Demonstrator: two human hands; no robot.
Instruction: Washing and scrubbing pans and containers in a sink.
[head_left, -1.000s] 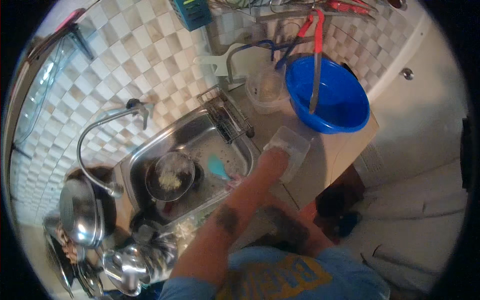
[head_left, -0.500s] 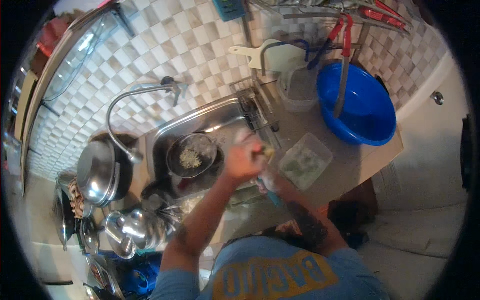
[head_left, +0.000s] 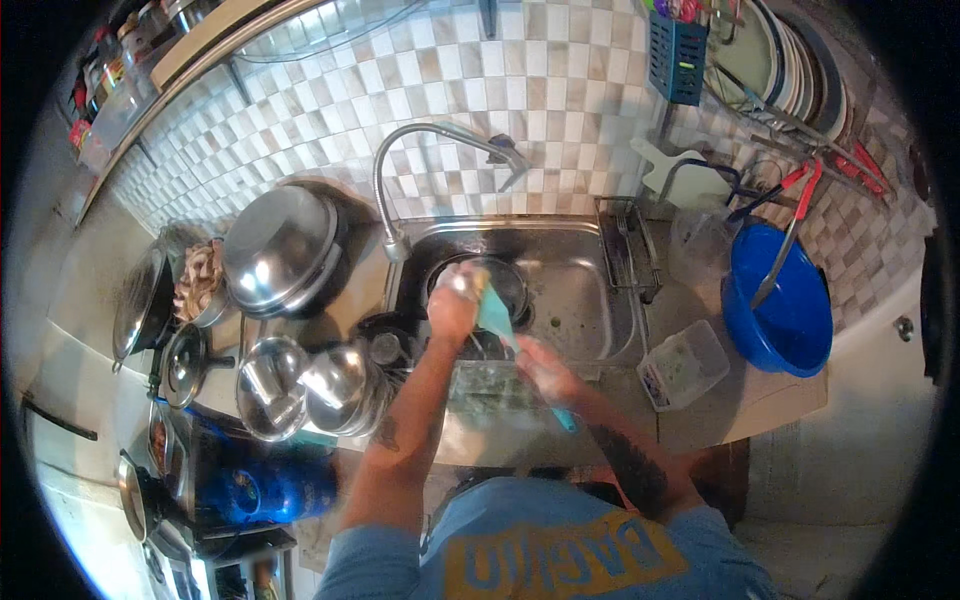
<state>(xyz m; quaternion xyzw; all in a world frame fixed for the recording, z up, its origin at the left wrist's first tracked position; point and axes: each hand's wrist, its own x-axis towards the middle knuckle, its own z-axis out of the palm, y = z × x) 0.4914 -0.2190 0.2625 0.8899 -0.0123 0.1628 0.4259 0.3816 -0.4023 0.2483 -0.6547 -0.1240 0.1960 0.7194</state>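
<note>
Moved from the right end of the sink [head_left: 585, 275] to over its pan [head_left: 512, 284], the left hand [head_left: 453, 308] holds an apparent yellow sponge [head_left: 482, 282] against the turquoise spatula [head_left: 495, 313] — the right hand [head_left: 546, 368] gripping its handle [head_left: 565, 419] — centring the work there.

Turquoise spatula [head_left: 494, 313], slanted: broad blade beside left hand [head_left: 453, 308], handle gripped in right hand [head_left: 545, 368], butt end jutting out bodyward of it. Yellowish sponge [head_left: 482, 281] at left hand's fingers, by blade.
</note>
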